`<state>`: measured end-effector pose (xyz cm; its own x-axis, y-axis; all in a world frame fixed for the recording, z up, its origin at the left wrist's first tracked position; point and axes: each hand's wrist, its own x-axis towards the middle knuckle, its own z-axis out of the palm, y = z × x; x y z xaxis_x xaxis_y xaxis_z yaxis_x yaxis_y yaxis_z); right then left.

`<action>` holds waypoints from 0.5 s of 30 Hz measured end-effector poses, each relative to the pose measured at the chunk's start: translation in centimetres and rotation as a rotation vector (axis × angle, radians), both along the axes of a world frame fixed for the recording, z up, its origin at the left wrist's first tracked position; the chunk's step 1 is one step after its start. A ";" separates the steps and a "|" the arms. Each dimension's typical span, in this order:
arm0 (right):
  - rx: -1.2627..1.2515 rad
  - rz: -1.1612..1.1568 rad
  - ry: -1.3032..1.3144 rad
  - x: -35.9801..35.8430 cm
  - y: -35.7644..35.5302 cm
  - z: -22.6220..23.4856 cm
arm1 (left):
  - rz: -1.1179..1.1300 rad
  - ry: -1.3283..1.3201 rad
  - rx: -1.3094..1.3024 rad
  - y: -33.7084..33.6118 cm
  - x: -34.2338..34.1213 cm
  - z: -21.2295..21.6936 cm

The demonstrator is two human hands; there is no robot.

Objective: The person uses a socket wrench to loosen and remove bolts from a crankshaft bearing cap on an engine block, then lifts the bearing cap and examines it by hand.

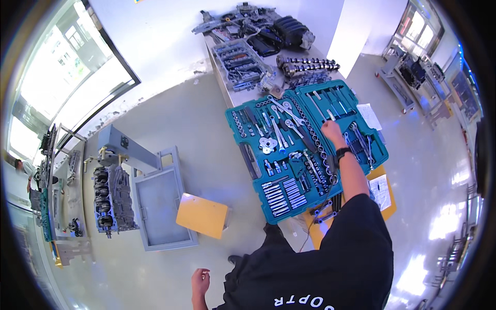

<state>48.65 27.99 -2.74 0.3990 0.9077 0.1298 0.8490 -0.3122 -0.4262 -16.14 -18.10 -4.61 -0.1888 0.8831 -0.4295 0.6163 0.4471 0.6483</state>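
Observation:
My right hand point(331, 131) is over the right half of a large teal tool case point(239, 116), its fingers curled closed. Whatever they may grip is hidden. Just beyond the fingers lies a slim silver bar point(315, 106) in its slot. A row of sockets point(318, 145) runs along the case's middle, beside the hand. Combination wrenches point(361, 142) lie to its right. Ratchets point(293, 125) and more wrenches rest loose on the left half. My left hand point(200, 281) hangs low by my body, away from the case, its fingers loosely bent and nothing visible in it.
Behind the case, the table carries camshafts point(310, 67), a parts tray point(237, 59) and a black manifold point(292, 31). At left stand an engine block point(116, 199) on a grey stand point(165, 201) and a yellow panel point(202, 214). Papers point(380, 192) lie at the right.

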 end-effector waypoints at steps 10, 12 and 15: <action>-0.455 -0.123 -0.089 5.8 11.1 -1.6 | 0.051 -0.053 -0.052 10.9 12.0 1.1; -0.467 -0.145 0.007 7.1 12.5 -1.6 | -0.003 -0.017 -0.061 11.9 12.5 0.8; -0.455 -0.168 0.185 10.2 13.2 -3.8 | 0.019 -0.024 -0.053 13.1 13.3 1.4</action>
<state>58.84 41.24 -6.51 0.5227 0.7777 -0.3492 0.6950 -0.6259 -0.3538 -2.83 -5.04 -3.19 -0.1943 0.8554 -0.4801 0.5922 0.4925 0.6378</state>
